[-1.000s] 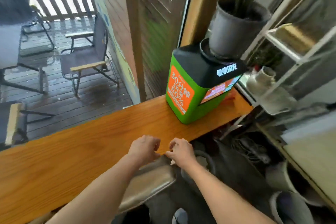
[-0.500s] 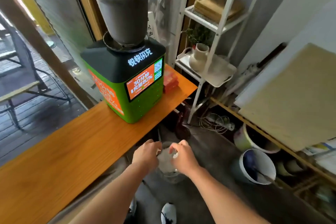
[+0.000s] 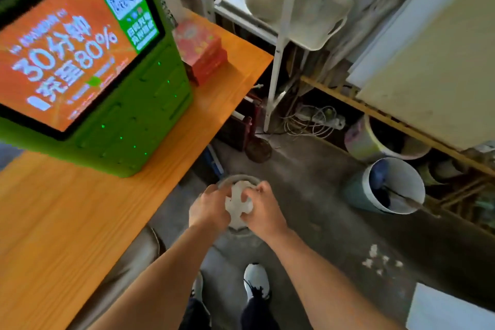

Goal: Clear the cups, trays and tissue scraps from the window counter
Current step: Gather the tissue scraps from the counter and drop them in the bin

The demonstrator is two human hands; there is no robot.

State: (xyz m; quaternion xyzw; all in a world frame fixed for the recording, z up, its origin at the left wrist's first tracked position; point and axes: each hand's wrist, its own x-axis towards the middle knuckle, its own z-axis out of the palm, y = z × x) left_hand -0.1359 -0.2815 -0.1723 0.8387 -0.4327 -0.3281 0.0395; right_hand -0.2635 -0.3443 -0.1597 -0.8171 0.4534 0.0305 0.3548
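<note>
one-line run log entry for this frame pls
phase: bin drop | left hand + right hand: both gripping tissue wad | position: over round bin on floor | release: not yet

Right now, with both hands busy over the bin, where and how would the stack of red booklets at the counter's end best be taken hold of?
Probably by its two long sides, pinched from above with the right hand. The stack of red booklets lies flat on the counter, close beside the green kiosk, so the kiosk side is cramped; the side facing the counter's end is open.
</note>
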